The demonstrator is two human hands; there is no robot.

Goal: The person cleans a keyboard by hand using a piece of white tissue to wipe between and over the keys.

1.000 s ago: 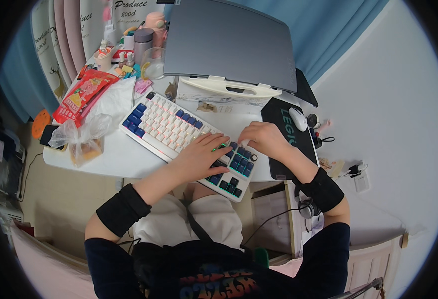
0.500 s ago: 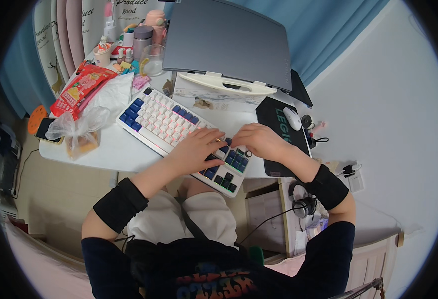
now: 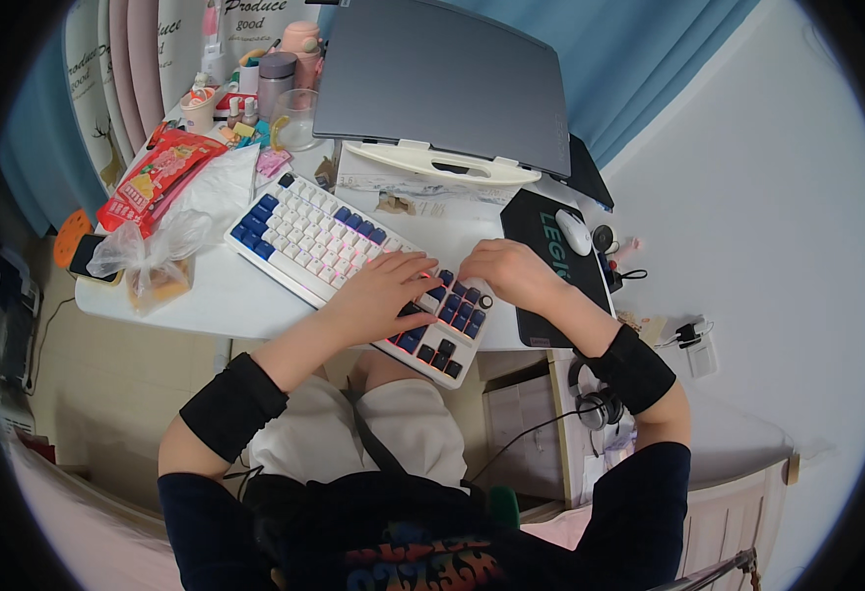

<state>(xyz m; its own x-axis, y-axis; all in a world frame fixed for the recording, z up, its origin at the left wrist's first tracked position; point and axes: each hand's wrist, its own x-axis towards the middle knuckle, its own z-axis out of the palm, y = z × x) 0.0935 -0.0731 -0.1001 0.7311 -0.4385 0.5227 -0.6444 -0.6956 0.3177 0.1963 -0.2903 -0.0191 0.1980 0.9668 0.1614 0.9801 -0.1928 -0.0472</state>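
Kbd [image 3: 319, 241] on bench [image 3: 218, 307], set aslant; lower R end pokes past the front edge, over the lap [image 3: 393, 428]. L hand [image 3: 380, 295] palm down across kbd, fingers spread, gripping nothing — seems to rest on it. R hand [image 3: 511, 271] at kbd's top R corner, nr knob [image 3: 485, 302]; fingers bent & drawn together, tips partly hidden — can't tell if anything's pinched. Progress, my read: white keycaps [image 3: 299, 222] at L look seated, dark blue keycaps [image 3: 464, 308] by R hand & black arrow keys [image 3: 440, 357] likewise in place, backlight on. Keys under L hand & R fingertips out of sight, so amt. done vs. outstanding there unclear; both hands engaged, so prob. mid-job. Nearby: mouse [image 3: 576, 234] on dark mat [image 3: 545, 323], beyond R hand; laptop [image 3: 442, 84] on cream stand [image 3: 403, 161] behind kbd; tied clear bag [image 3: 161, 276] & red packet [image 3: 164, 172], L side.
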